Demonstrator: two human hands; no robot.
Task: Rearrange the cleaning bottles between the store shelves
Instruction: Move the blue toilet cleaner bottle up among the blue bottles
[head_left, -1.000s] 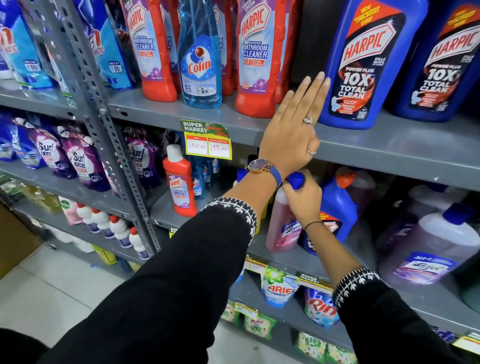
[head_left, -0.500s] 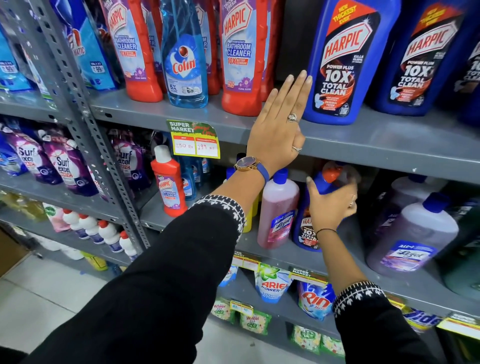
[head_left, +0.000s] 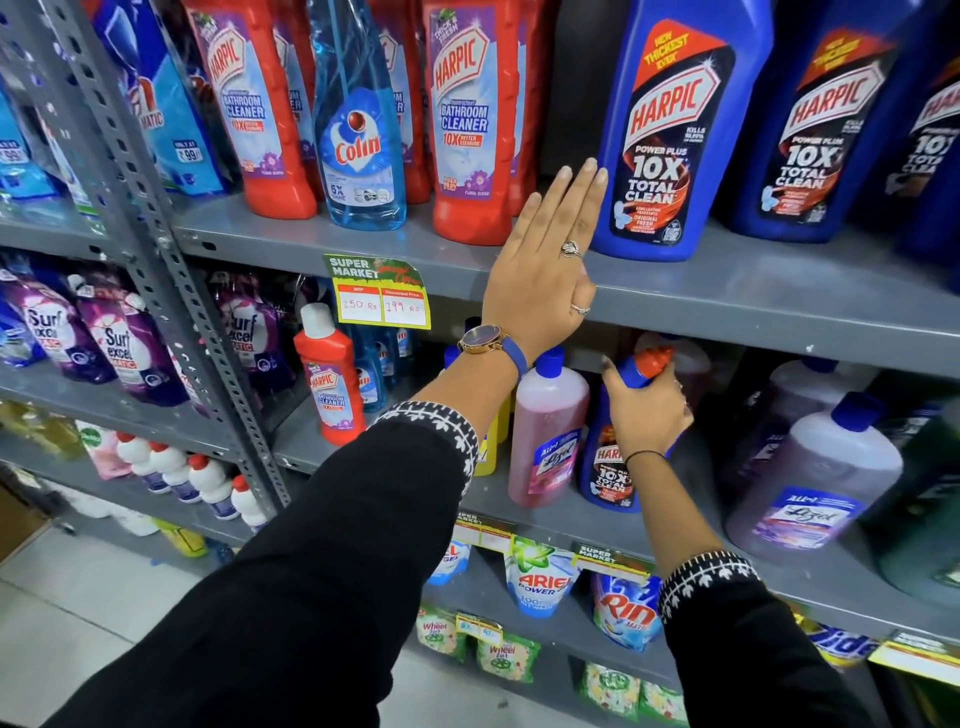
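Right hand (head_left: 647, 415) fingers wrap the small blue plastic Harpic bottle (head_left: 610, 475), centre-right of frame: rigid, smooth, probably liquid-heavy; grip the neck. Left hand (head_left: 540, 275) lies flat, fingers extended.

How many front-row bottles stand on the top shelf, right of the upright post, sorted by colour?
Red Harpic bottles: 2
Clear blue Colin bottle: 1
Dark blue Harpic bottles: 3 (one cut off by the picture's right edge)
Total: 6
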